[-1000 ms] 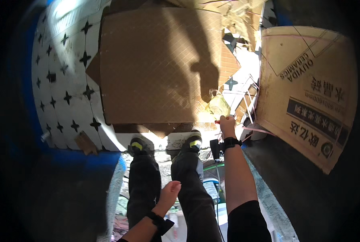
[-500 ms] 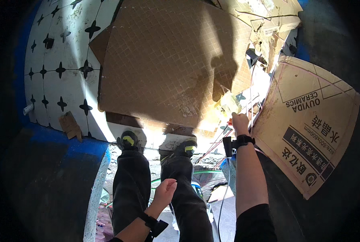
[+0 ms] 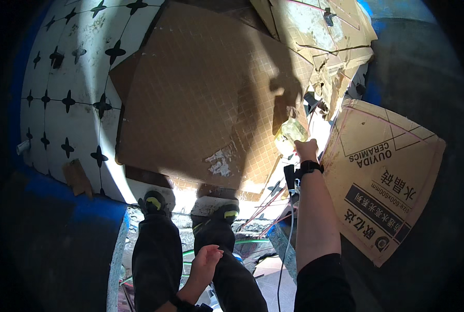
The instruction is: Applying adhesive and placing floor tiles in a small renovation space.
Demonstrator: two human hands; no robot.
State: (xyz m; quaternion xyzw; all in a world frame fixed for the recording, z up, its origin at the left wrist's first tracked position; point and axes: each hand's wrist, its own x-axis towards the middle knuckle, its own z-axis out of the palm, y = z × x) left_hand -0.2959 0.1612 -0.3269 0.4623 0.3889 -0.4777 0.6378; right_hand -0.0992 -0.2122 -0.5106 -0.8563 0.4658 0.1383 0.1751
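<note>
At the right edge of a large brown tile (image 3: 190, 99) with a grid pattern, my right hand (image 3: 307, 151) is closed on a pale yellow, see-through thing (image 3: 290, 134). It looks like thin plastic, but whether it is a bag or a container I cannot make out. Its lower end is hidden by my fingers and glare. My left hand (image 3: 205, 264) hangs in front of my right leg, away from the tile. Its fingers are loosely curled and slightly apart, with nothing visible in them.
A printed cardboard sheet (image 3: 385, 182) lies to the right of my right arm. Torn cardboard (image 3: 330, 47) covers the far right. White tiles with dark star shapes (image 3: 68, 101) extend on the left, with a small cardboard scrap (image 3: 78, 178). A cable (image 3: 285, 260) hangs from my right wrist.
My view has shifted, so the tile and cardboard sit differently in the picture. The yellow see-through thing stays in my right hand and shows more fully. My left hand's fingers have loosened slightly.
</note>
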